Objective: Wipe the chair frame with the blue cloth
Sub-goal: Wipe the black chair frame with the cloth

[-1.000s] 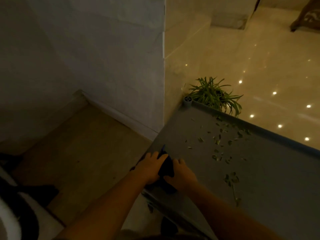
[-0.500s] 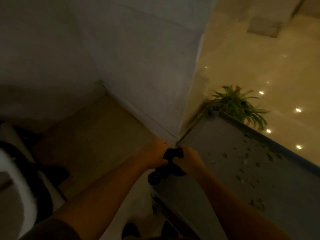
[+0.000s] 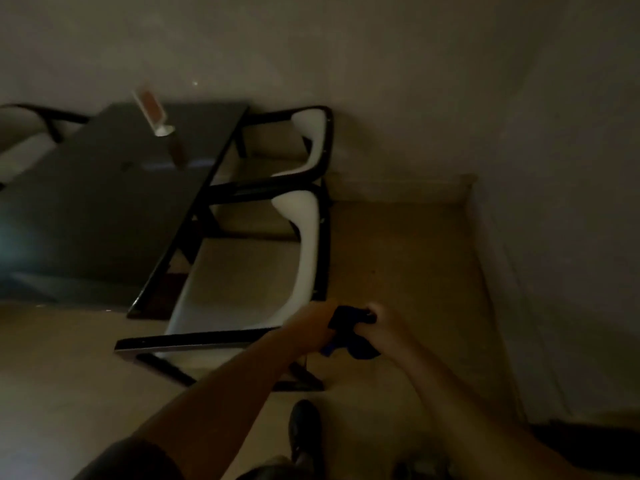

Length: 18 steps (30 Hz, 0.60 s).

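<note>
Table (image 3: 104, 209): dark glossy top at 9 o'clock in the view. It is not part of the job.
Card stand (image 3: 152, 114): stands on the table top toward 11 o'clock. Its face is blurred.
Chair seat (image 3: 235, 282): pale, at the centre of the view and pushed up to the table edge. A second chair (image 3: 311, 143) stands at its 12 o'clock.
Chair frame (image 3: 207, 339): black rails run round the pale seat, with the near rail at the seat's 6 o'clock and an upright at its 3 o'clock.
Frame handling: judged stiff and smooth, so it should take firm wiping pressure. The chair looks light enough to slide on the floor (image 3: 398, 254), so brace it by a rail.
Left hand (image 3: 313, 327): clenched round the left end of the cloth, at 5 o'clock of the seat and just beside the frame corner. Whether it touches the frame cannot be told.
Blue cloth (image 3: 353, 336): dark and bunched, held between the two hands, with a loose fold hanging at its 6 o'clock.
Cloth handling: judged soft, light and limp. Gather it into a pad in one palm, because a trailing end may snag on the rail.
Right hand (image 3: 381, 322): fingers curled over the right end of the cloth, at 3 o'clock of the left hand.
Shoe (image 3: 304, 427): dark, at 6 o'clock in the view, below the hands.
Wall (image 3: 485, 98): plain, from 12 to 3 o'clock.
Markings: no brand, label or writing is readable anywhere.
</note>
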Available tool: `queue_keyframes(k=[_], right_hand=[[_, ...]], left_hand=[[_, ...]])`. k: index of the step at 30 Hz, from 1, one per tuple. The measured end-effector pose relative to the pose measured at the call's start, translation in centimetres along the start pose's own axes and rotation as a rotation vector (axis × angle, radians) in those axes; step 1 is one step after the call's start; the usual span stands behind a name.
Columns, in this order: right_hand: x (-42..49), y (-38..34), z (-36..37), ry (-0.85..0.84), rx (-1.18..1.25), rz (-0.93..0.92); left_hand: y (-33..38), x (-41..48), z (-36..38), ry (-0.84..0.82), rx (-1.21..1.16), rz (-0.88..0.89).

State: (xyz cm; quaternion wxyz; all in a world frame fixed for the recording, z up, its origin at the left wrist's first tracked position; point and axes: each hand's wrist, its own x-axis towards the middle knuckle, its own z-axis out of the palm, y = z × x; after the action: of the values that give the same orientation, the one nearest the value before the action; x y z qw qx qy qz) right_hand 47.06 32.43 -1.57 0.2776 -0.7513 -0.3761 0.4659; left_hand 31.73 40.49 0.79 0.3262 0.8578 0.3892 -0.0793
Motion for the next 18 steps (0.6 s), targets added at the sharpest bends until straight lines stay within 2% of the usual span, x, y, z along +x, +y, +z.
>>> queue_keyframes(k=[3,7,11,16,18], right_hand=[[3.5,-3.1,3.9,-0.035,-0.027,-0.013],[7.8,-3.7,7.1,0.027,-0.065,0.079],[10.9,-3.4,9.4,0.169,-0.081,0.167],[14.7,-2.3,11.7,0.196,-0.133,0.314],[16.0,-2.5,12.0,0.243,-0.184,0.302]], left_hand=[[-6.3,1.0,-0.6,0.027,-0.067,-0.037],[-12.0,4.5,-0.3,-0.037,-0.169,-0.120],[-14.1,7.9,1.1,-0.026,-0.245,-0.216],[-14.7,11.2,2.7,-0.044,-0.172,-0.289],[-14.5,12.2,2.6,-0.018,-0.196,-0.325]])
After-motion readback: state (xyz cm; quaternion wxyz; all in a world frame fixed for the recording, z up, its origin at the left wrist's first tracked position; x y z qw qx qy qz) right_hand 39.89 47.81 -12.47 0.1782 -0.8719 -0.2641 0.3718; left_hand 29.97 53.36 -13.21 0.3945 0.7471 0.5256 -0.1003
